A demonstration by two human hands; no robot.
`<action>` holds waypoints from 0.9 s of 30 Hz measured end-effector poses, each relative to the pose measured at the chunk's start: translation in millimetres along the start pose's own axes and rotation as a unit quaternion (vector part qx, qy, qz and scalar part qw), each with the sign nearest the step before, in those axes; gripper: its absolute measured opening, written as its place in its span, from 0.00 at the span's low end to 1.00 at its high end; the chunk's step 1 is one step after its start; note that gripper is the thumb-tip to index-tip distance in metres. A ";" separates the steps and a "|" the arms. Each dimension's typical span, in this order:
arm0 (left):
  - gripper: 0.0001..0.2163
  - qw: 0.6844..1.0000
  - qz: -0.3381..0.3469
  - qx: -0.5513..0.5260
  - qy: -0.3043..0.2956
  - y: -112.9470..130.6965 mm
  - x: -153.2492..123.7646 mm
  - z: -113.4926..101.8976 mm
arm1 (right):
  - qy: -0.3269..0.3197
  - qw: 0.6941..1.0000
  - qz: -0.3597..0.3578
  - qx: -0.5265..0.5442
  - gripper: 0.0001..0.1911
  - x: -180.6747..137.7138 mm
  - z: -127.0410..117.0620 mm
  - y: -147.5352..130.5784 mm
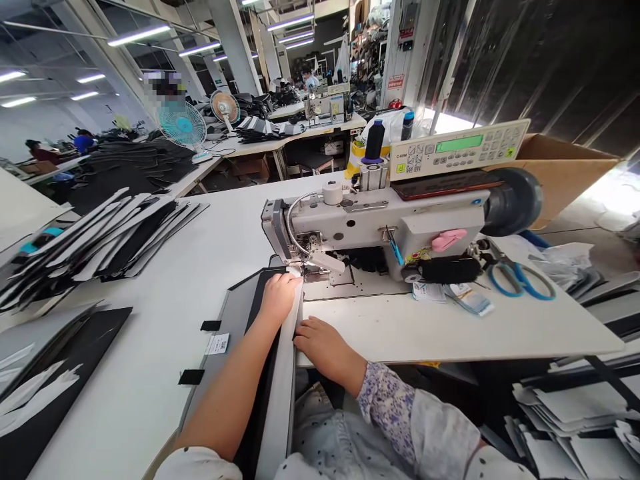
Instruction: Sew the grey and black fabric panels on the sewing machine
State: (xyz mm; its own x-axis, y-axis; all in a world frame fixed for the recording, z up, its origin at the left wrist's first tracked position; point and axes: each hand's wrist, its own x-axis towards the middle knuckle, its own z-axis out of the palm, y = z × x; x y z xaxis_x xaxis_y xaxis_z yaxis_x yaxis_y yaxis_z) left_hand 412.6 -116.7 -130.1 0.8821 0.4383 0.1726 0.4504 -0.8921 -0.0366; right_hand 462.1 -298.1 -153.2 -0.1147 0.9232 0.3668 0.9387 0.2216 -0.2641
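Observation:
A long grey and black fabric panel (239, 305) lies under the head of the sewing machine (350, 220), with a pale strip (284, 353) along its right edge. My left hand (279, 298) presses on this strip close to the presser foot, its fingers bent and together. At the panel's right edge, lower down, my right hand (323, 347) grips with curled fingers; the thumb is partly hidden. Two black tabs and a white label (219, 344) show on the panel's left side. My left forearm covers part of the panel.
Stacked cut pieces (125, 233) lie on the left of the white table (165, 313). Blue-handled scissors (523, 280) and small cards (470, 299) are right of the machine. A cardboard box (565, 173) stands behind it. More pieces (575, 413) are piled at lower right. Fans stand farther back.

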 end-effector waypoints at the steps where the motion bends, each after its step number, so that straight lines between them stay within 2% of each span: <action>1: 0.19 1.000 0.002 0.004 -0.004 1.2 -0.5 -1.4 | -0.001 1.000 0.001 -0.004 0.04 2.0 0.2 1.6; 7: 0.16 0.999 -0.032 0.009 -0.020 13.8 -1.4 -14.5 | -0.009 0.999 0.015 -0.036 0.06 15.8 4.0 12.1; 10: 0.19 0.995 -0.068 -0.007 -0.068 19.8 -0.8 -20.2 | -0.006 0.999 0.025 -0.045 0.06 20.6 4.3 15.3; 13: 0.20 0.988 -0.107 -0.040 -0.107 24.1 1.6 -20.7 | -0.006 0.999 0.027 -0.044 0.05 21.0 3.5 15.5; 17: 0.19 0.981 -0.151 -0.059 -0.105 27.5 6.4 -16.6 | -0.006 0.999 0.028 -0.031 0.04 18.0 4.9 14.5; 23: 0.19 0.983 -0.134 -0.068 -0.109 27.5 -7.1 -21.1 | -0.001 0.998 0.054 -0.040 0.06 17.2 6.5 14.3; 27: 0.19 0.982 -0.122 -0.075 -0.127 26.1 -17.7 -28.3 | -0.005 0.998 0.042 -0.047 0.05 17.5 2.4 12.8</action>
State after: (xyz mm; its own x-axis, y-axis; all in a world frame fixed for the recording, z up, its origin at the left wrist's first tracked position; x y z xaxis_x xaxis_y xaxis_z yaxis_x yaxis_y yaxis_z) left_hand 404.9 -150.8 -106.2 0.7651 0.6371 -0.0938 0.6439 -0.7552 0.1228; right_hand 471.4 -278.4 -152.3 -0.0375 0.9401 0.3388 0.9715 0.1137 -0.2080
